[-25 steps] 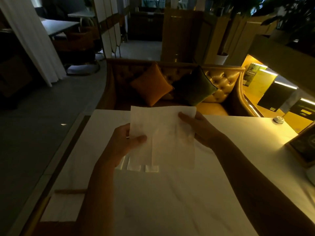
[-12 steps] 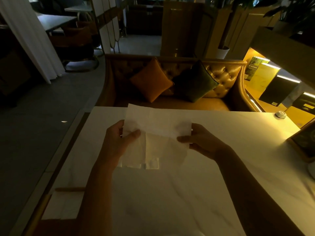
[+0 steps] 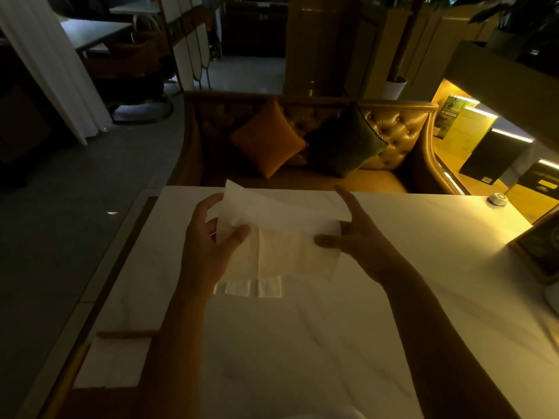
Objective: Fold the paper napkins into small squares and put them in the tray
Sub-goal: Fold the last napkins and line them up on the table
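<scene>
Head view: napkin (image 3: 284, 219) between thumb and fingers, left hand (image 3: 208, 241) and right hand (image 3: 361, 238).

You see: napkin (image 3: 281, 237) thin matt paper | desk (image 3: 302, 343) smooth pale marble-look, slight sheen | sofa (image 3: 393, 134) behind desk glossy tufted leather

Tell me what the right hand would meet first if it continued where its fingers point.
The right hand, pinching the paper napkin, points away across the white table. The way looks free there; past the far edge it would probably meet the leather sofa near the dark green cushion, though depth is unclear.
</scene>
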